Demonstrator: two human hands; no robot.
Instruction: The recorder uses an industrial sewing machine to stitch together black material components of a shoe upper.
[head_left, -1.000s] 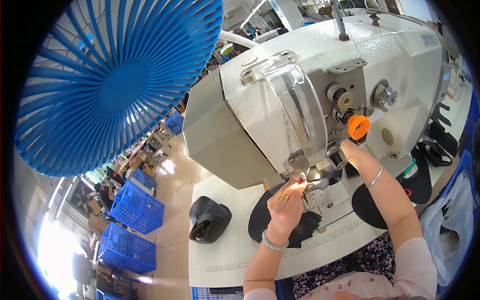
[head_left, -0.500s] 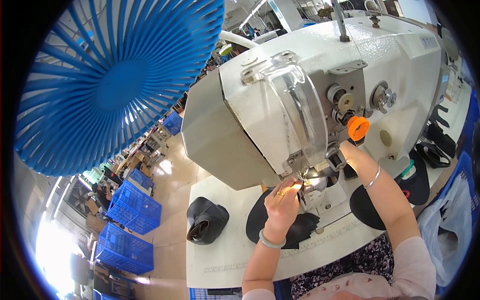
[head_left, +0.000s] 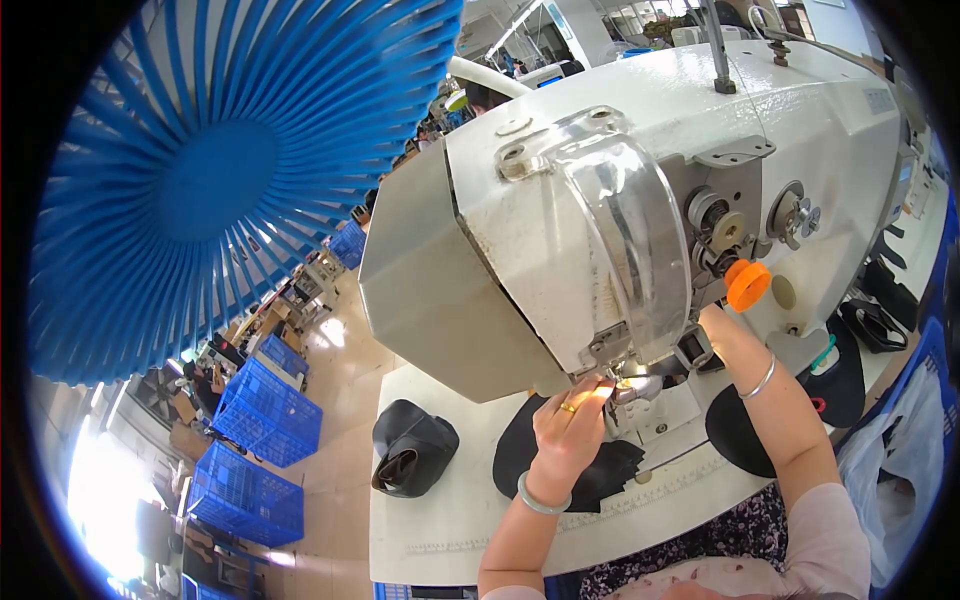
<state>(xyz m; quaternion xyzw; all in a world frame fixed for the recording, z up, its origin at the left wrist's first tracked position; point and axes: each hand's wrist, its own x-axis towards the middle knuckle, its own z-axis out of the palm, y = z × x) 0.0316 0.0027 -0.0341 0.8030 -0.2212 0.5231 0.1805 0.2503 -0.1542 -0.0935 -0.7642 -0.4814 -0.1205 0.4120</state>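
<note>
A white sewing machine (head_left: 560, 270) fills the middle of the view, its needle area lit by a small lamp. My left hand (head_left: 570, 430), with a ring and a pale bangle, is at the needle area, thumb and fingers pinched together. What they hold, if anything, is too small to make out. My right hand (head_left: 714, 325) reaches behind the machine head near the presser area; its fingers are hidden. Black flat pieces (head_left: 615, 468) lie on the white table (head_left: 470, 520) under and beside my left hand. A rolled black piece (head_left: 412, 447) sits farther left.
A large blue fan (head_left: 220, 180) covers the upper left. Blue crates (head_left: 268, 410) stand on the floor beyond the table. An orange knob (head_left: 747, 285) sticks out from the machine. More black pieces (head_left: 740, 425) lie on the right, near a plastic bag (head_left: 895, 450).
My view has shifted, so the machine head looks larger and its knobs sit farther right. My left hand stays pinched at the needle area, and my right hand remains behind the machine head.
</note>
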